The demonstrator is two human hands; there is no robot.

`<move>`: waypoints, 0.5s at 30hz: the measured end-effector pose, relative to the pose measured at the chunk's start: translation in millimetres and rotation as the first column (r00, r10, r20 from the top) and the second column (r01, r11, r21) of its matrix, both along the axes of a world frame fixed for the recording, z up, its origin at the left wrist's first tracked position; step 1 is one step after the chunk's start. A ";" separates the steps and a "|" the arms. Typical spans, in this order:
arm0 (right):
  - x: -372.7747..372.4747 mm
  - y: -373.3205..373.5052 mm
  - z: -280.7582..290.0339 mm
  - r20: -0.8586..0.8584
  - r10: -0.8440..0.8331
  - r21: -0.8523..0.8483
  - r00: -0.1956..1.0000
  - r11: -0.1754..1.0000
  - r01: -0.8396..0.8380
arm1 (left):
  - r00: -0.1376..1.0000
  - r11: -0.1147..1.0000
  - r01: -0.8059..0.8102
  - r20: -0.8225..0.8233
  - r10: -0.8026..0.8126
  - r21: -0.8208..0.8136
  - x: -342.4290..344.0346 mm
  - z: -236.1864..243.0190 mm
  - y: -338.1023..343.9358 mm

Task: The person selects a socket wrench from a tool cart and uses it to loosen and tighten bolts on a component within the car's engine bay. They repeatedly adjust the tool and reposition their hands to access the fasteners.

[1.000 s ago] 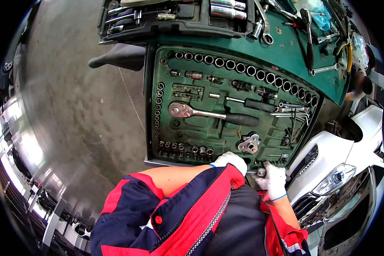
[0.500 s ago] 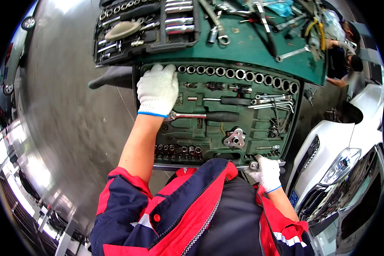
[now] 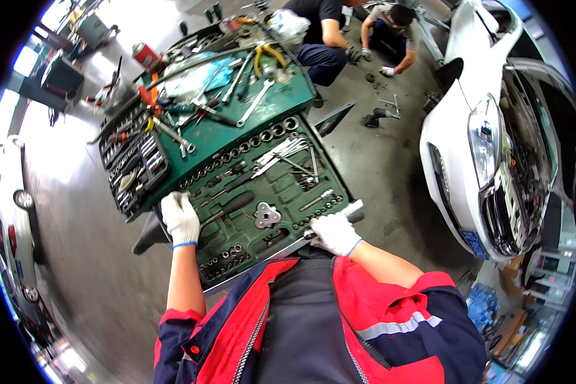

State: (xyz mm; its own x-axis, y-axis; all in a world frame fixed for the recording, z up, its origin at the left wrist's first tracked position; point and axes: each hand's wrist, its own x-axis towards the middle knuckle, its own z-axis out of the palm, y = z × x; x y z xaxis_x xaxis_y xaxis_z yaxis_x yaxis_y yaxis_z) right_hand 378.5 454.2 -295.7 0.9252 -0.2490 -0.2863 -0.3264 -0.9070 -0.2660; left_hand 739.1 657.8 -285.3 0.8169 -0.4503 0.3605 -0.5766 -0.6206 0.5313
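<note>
My left hand [image 3: 180, 219], in a white knit glove, is curled over the left edge of an open drawer. In that drawer lies a green socket tray [image 3: 244, 238]. My right hand [image 3: 335, 234], gloved too, is closed at the drawer's front right. A dark, shiny end of a metal tool pokes from its fingers; the rest is hidden. A black-handled ratchet [image 3: 227, 211] rests in the tray between my hands. Beside it sits a three-lobed metal piece [image 3: 267, 216]. Sockets [image 3: 245, 146] line the tray's far side, and combination wrenches [image 3: 281, 155] lie loose at the far right.
A green bench top [image 3: 201, 137] beyond the drawer carries loose tools, yellow-handled pliers [image 3: 267, 59] and a black socket case [image 3: 134, 160]. Two people crouch at the far right, near tools on the floor. A white car [image 3: 454, 153] with its engine bay exposed stands to my right.
My view has turned and widened, so the bench appears tilted and the crouching people show more fully. My right hand still holds the metal tool, whose round head showed more clearly before.
</note>
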 end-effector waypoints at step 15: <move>54.3 -54.0 45.6 0.110 -0.639 0.730 0.761 0.572 0.374 | -0.209 0.869 -0.161 -0.844 -0.494 -0.469 -112.6 92.7 -145.3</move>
State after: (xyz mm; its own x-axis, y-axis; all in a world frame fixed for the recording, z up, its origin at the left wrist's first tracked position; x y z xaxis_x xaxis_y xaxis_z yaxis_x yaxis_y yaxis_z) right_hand 432.8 400.1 -250.1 0.7626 -0.5864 -0.2730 -0.4471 -0.1729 -0.8776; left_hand 626.5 512.6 -192.6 0.2497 -0.7811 -0.5723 0.7327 -0.2340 0.6390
